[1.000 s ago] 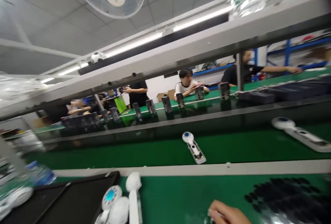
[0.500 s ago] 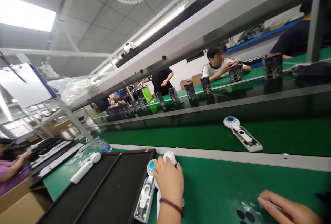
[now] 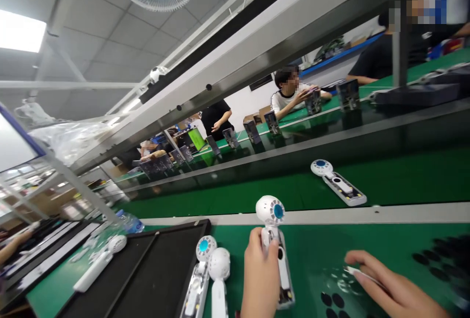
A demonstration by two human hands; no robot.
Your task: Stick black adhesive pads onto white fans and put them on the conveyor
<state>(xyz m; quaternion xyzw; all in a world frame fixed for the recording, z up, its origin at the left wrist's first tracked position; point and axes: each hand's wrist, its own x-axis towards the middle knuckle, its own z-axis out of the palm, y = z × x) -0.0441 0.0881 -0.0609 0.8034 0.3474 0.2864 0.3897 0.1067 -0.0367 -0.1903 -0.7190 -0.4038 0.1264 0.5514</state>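
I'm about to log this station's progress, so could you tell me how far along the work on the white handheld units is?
Looks done: one open unit lies on the green belt. In hand: the left hand holds a white unit upright, while the right hand pinches a small white piece. Left: two units lie beside the black tray.

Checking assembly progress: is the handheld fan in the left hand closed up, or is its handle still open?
Open. The fan in the left hand shows bare parts inside along its handle, with no cover over them.
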